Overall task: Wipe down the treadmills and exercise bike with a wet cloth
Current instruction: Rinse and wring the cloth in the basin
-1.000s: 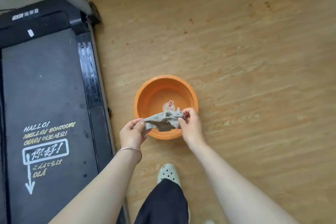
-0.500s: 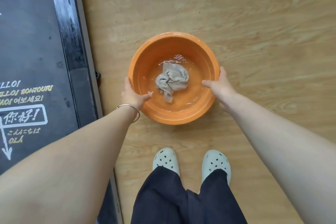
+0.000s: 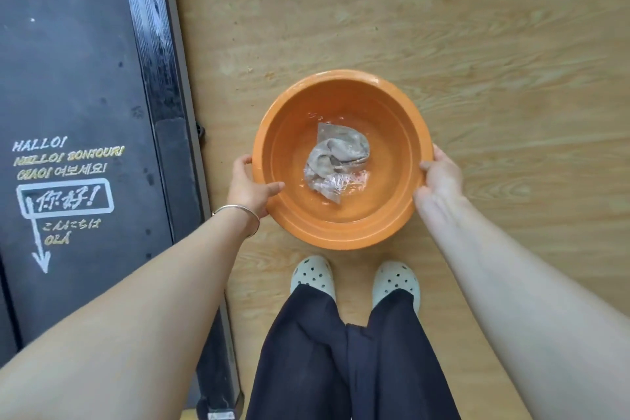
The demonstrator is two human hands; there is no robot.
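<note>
An orange basin [image 3: 341, 232] with shallow water is in front of my feet above the wooden floor. A grey cloth [image 3: 335, 157] lies crumpled in the water at its middle. My left hand [image 3: 250, 187] grips the basin's left rim, thumb inside the wall. My right hand [image 3: 439, 177] grips the right rim. Whether the basin rests on the floor or is lifted I cannot tell. The black treadmill [image 3: 78, 85] with white and yellow greetings printed on its belt lies to the left.
The treadmill's glossy side rail [image 3: 160, 72] runs close to the basin's left side. My two feet in pale clogs [image 3: 312, 274] stand just below the basin. Light wooden floor [image 3: 477, 44] spreads to the right and ahead.
One second ago both hands held the cloth over the basin. The cloth then dropped into the water and both hands took the rim. The basin now looks larger and closer.
</note>
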